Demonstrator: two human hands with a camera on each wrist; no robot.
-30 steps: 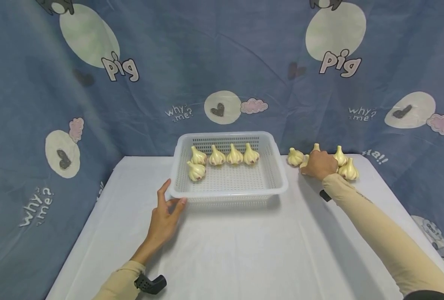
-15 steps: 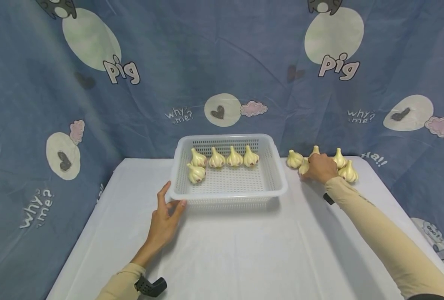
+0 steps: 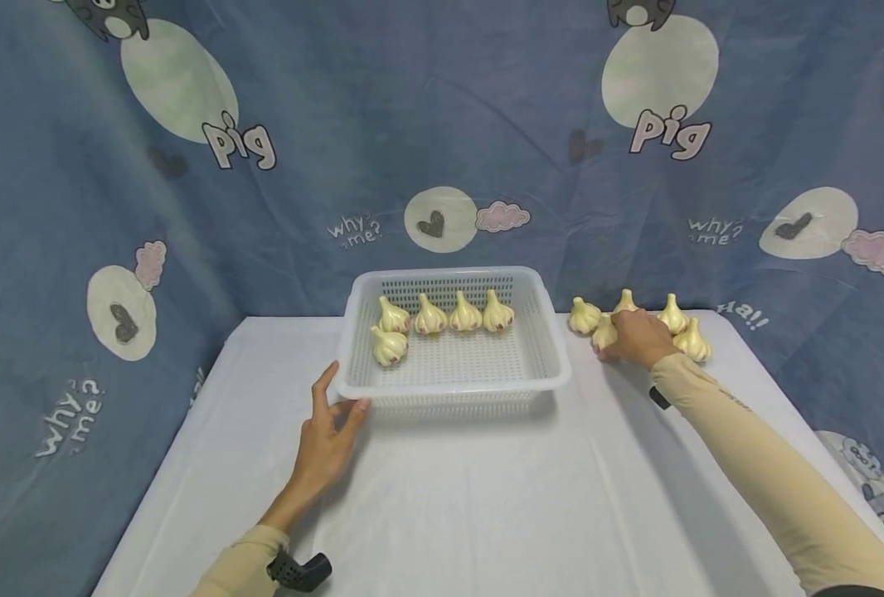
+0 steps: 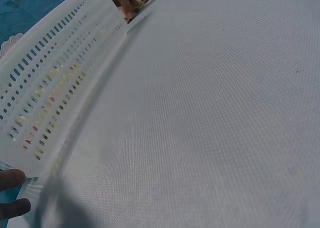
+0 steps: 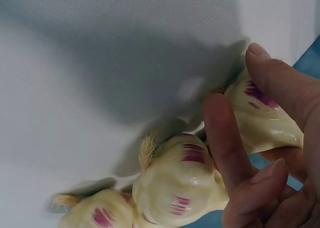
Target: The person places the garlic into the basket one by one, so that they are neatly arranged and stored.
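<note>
A white plastic basket (image 3: 453, 390) with slotted walls stands on the white-covered table, with several garlic bulbs (image 3: 429, 317) along its back and left side. My left hand (image 3: 326, 444) holds its front left corner, thumb at the front and index finger at the left side. In the left wrist view, two fingertips (image 4: 12, 179) show by the basket's end. Right of the basket, my right hand (image 3: 639, 338) grips a garlic bulb (image 5: 262, 118) between thumb and fingers. Other garlic bulbs (image 5: 172, 183) lie close beside it; the hand partly hides the group.
More garlic bulbs (image 3: 584, 317) lie on the table right of the basket, near the back edge. A blue printed cloth (image 3: 442, 141) hangs behind and on both sides. White cloth covers the table (image 3: 472, 497).
My right hand has shifted slightly to the right among the bulbs, and more of the bulb at its fingertips shows. The left hand and basket stay in place; the head view tilts slightly.
</note>
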